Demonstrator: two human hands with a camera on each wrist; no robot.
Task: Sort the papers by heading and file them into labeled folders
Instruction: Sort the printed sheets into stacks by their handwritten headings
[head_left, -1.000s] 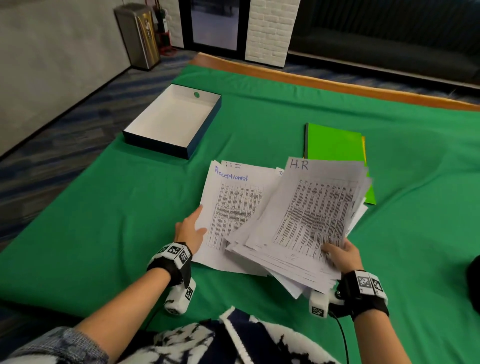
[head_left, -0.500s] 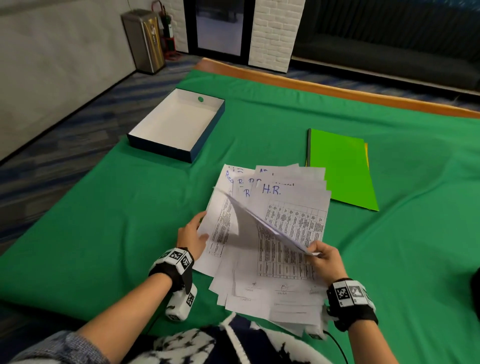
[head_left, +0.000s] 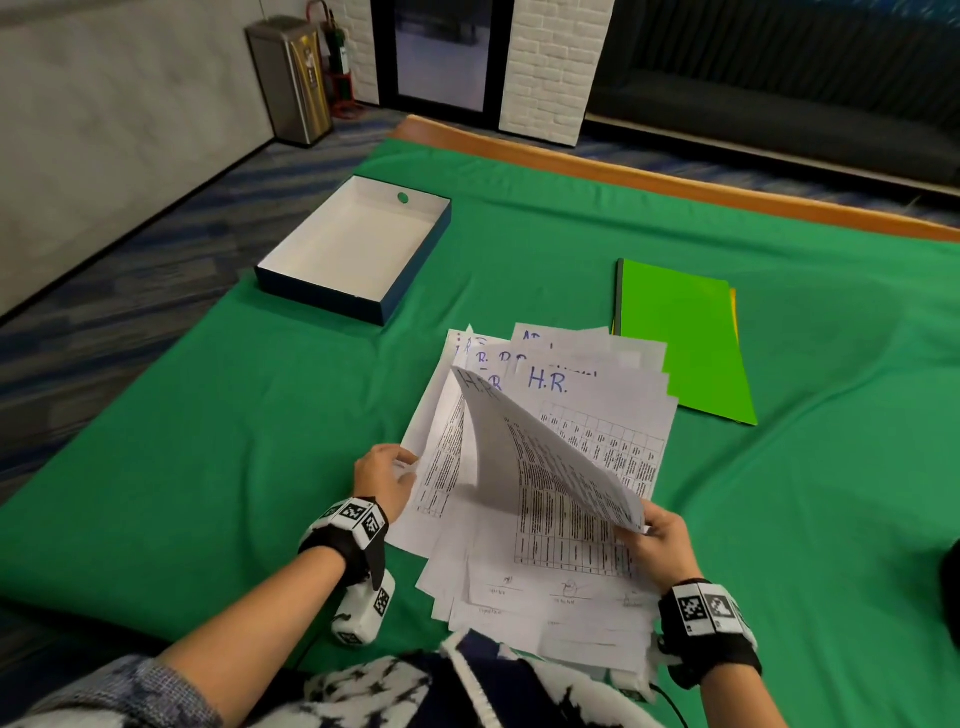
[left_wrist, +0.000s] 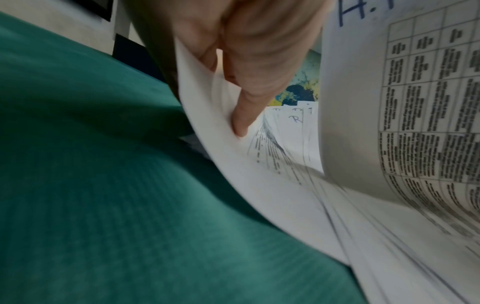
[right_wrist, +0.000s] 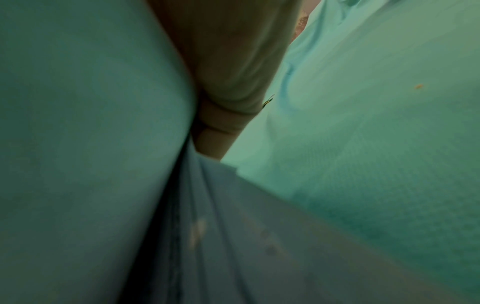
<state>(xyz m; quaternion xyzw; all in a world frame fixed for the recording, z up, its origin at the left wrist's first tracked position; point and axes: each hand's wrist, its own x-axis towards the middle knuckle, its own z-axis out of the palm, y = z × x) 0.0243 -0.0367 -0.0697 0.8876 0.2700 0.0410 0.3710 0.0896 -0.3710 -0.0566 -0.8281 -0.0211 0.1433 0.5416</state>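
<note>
A loose pile of white printed papers (head_left: 582, 597) lies on the green cloth in front of me, with handwritten headings such as "H.R." at the top. My right hand (head_left: 641, 530) pinches the near right corner of one "H.R." sheet (head_left: 545, 467) and holds it curled up and leftward over the pile. My left hand (head_left: 400, 462) pinches the pile's left edge; in the left wrist view a fingertip (left_wrist: 242, 123) lies on the raised paper edge (left_wrist: 259, 185). A green folder (head_left: 685, 338) lies shut at the far right of the pile, over a yellow folder (head_left: 733, 312).
An open white-lined box (head_left: 358, 249) with dark blue walls stands at the far left of the table. The green cloth (head_left: 208, 467) covers the table, and a wooden edge (head_left: 675, 187) runs along the far side. A dark object (head_left: 950, 587) sits at the right border.
My right hand has set its held stack down on the pile and now lifts a single "H.R." sheet, curling it leftward. My left hand has stayed at the left edge.
</note>
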